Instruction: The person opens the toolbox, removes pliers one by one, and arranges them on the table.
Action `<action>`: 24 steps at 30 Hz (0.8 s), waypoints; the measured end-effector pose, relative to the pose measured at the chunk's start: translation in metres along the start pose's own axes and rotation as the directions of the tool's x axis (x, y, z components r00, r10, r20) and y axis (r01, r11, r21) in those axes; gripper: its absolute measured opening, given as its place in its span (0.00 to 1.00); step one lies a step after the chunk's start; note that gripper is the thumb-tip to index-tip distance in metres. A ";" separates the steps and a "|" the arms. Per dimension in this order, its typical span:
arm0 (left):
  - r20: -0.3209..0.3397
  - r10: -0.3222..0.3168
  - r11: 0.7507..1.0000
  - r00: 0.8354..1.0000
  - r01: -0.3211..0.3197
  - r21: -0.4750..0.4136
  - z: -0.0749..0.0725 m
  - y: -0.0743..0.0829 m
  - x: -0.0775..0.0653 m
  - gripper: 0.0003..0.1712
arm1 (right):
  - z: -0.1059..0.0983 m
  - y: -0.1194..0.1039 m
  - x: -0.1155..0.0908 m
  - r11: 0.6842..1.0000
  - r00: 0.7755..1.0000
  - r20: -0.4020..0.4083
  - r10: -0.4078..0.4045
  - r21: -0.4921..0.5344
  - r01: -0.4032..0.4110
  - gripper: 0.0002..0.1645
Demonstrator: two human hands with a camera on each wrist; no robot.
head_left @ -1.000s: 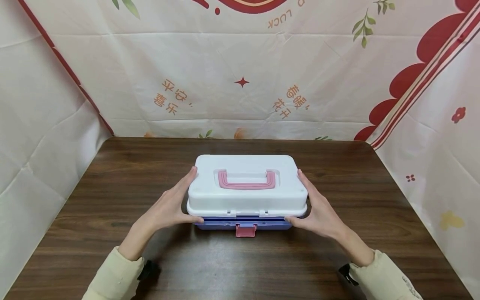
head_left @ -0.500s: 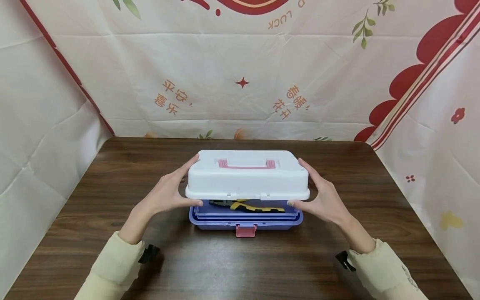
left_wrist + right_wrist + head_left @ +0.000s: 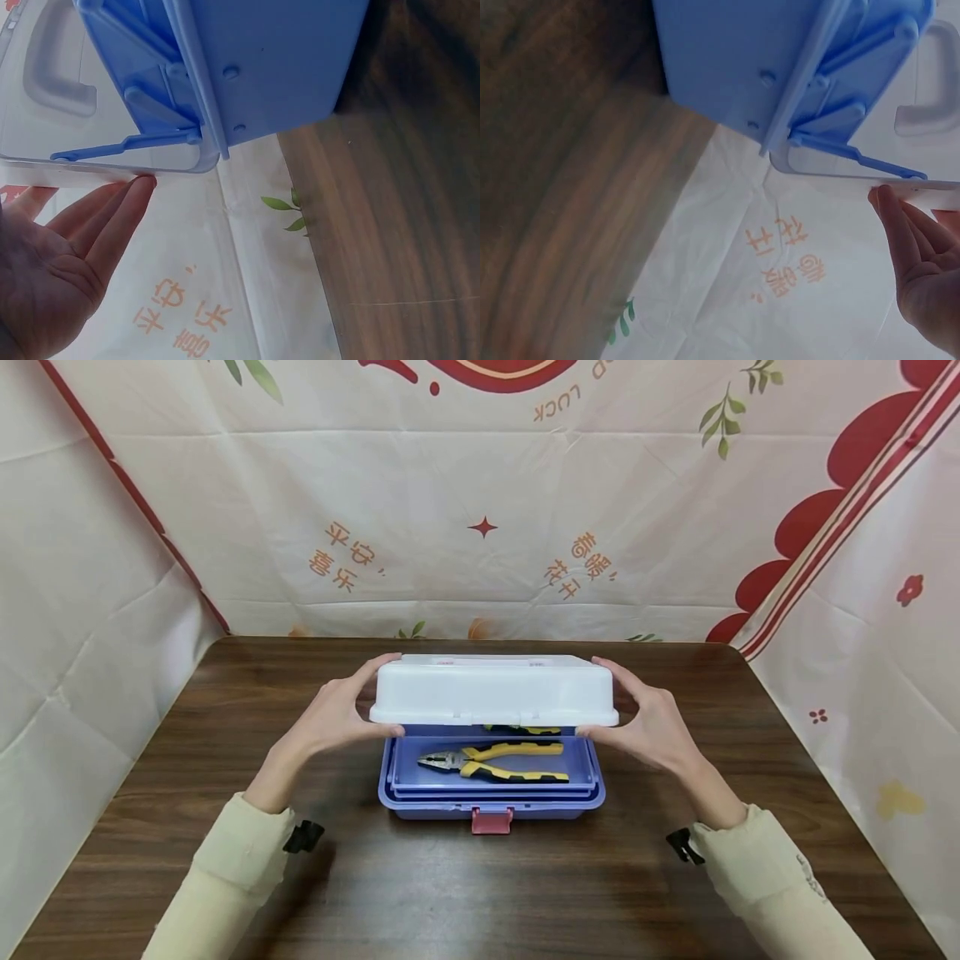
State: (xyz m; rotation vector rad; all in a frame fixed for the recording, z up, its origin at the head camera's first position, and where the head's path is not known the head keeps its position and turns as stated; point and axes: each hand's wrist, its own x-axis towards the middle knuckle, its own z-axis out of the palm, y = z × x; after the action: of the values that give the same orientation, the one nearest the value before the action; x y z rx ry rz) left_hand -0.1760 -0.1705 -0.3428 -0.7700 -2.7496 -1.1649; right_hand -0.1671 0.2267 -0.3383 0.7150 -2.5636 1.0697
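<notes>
The white toolbox lid (image 3: 491, 693) is tilted up and back over a blue toolbox base (image 3: 435, 815). My left hand (image 3: 322, 718) holds the lid's left end, thumb at the front corner and fingers along the side. At the opposite end, my right hand (image 3: 660, 727) grips it in the same way. Pliers (image 3: 452, 761) with yellow-and-black handles lie in the upper blue tray (image 3: 408, 777). Behind them, another yellow-and-black piece (image 3: 536, 729) is partly hidden by the lid. Both wrist views show blue hinge arms (image 3: 124, 144) linking lid and trays.
A pink latch (image 3: 491, 822) hangs at the front of the base. The box stands on a dark wooden table (image 3: 480, 893), with a printed white cloth (image 3: 450, 477) hung behind and at the sides.
Both hands have raised the lid's front edge and swung it back and up. The tray and the pliers inside have come into view, while the base has stayed in place.
</notes>
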 end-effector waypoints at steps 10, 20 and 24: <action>0.036 -0.067 0.998 0.997 0.067 -0.005 -0.011 0.001 0.017 0.46 | -0.011 0.001 0.021 0.995 0.996 0.052 0.079 -0.068 -0.075 0.45; 0.005 -0.168 0.985 0.986 0.168 -0.033 -0.016 -0.004 0.038 0.38 | -0.023 0.005 0.058 0.969 0.956 0.161 0.245 -0.052 -0.240 0.43; -0.008 -0.194 0.969 0.981 0.190 -0.156 -0.015 -0.010 0.043 0.34 | -0.023 0.007 0.068 0.957 0.940 0.179 0.291 -0.051 -0.287 0.43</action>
State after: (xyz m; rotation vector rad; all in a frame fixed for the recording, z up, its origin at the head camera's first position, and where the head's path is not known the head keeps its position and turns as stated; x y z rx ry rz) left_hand -0.2198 -0.1684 -0.3288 -0.5058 -2.7917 -1.4270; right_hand -0.2264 0.2244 -0.2976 0.4586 -2.9055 1.0998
